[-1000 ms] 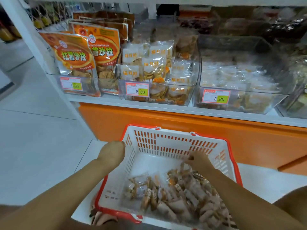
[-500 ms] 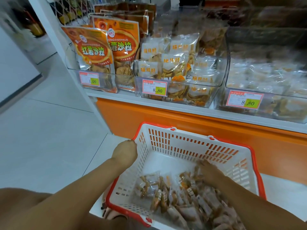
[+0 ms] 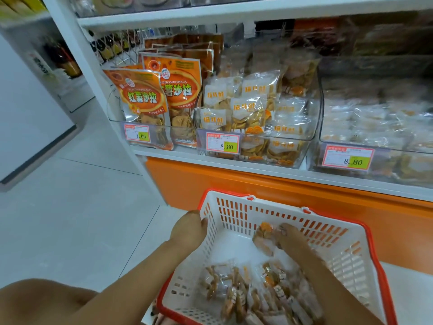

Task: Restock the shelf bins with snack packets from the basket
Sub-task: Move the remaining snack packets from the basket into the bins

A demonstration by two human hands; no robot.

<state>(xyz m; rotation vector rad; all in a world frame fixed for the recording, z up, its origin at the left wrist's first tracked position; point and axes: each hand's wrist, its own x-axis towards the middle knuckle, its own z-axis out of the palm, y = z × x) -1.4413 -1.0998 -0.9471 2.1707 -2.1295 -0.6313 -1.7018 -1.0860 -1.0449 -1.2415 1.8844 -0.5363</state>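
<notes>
Just above the loose packets (image 3: 257, 299), right hand (image 3: 290, 238) pinches one snack packet (image 3: 263, 238); left hand (image 3: 188, 231) grips the basket (image 3: 225, 195) rim. Pickup step; next, probably lift it to the clear bin (image 3: 302, 158) ahead.

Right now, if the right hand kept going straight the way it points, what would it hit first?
Probably the basket's far wall, though depth is unclear; the right hand grips a snack packet.

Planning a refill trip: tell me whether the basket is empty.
No: snack packets lie piled in the basket, and the right hand grips another packet.
</notes>
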